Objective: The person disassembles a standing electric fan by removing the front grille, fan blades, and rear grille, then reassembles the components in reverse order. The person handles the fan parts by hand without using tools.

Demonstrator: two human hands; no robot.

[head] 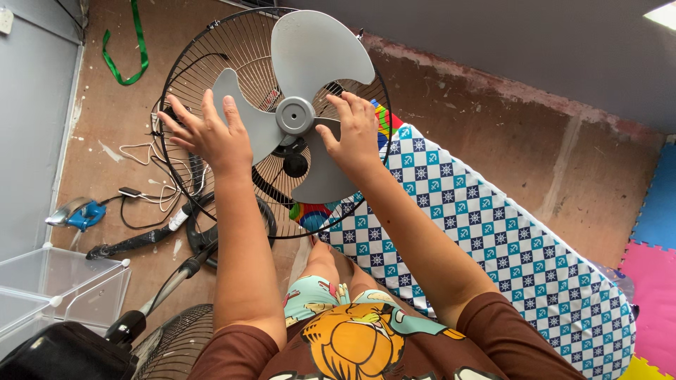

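A grey three-bladed fan propeller sits in front of a round black wire fan guard. My left hand lies spread on the left blade, fingers apart, near the guard's left rim. My right hand rests on the lower blade beside the grey centre hub, fingers curled over the blade's edge. Behind the hub the dark motor spindle shows through the wires.
A blue-and-white checked ironing board runs to the lower right. A second wire guard and a black fan stand lie at lower left. Cables, a clear plastic box and a green ribbon lie on the brown floor.
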